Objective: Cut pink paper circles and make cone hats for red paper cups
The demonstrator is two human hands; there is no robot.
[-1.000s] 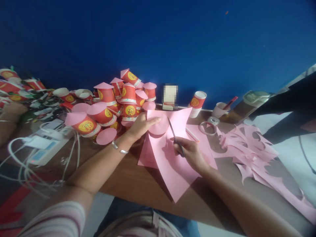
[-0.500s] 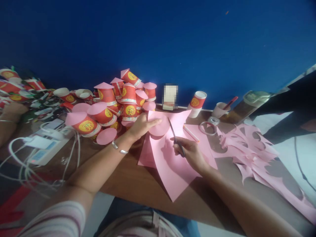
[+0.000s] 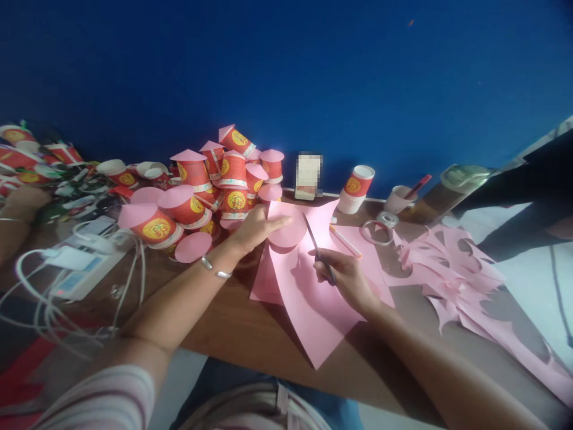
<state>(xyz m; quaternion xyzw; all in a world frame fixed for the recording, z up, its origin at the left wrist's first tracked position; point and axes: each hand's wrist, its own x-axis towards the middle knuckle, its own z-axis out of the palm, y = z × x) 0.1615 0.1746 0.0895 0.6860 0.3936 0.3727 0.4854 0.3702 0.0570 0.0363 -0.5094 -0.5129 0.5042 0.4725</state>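
Note:
My left hand (image 3: 255,230) lies with fingers stretched flat on a round pink paper disc (image 3: 289,229), pressing it onto a pink paper sheet (image 3: 308,298) on the wooden table (image 3: 224,322). My right hand (image 3: 342,276) is closed round a thin dark pencil (image 3: 316,245), whose tip touches the sheet at the disc's right edge. A bracelet circles my left wrist.
A heap of red paper cups with pink cone lids (image 3: 215,185) stands behind my left hand. Pink paper offcuts (image 3: 452,275) lie at the right, with tape rolls (image 3: 376,230), a cup (image 3: 356,188) and a pink pencil (image 3: 344,240). Cables and a power strip (image 3: 76,269) lie left. Another person's arm (image 3: 15,218) rests far left.
The upper right corner of the pink sheet has shifted slightly, uncovering the pink pencil. My hands stay almost where they were.

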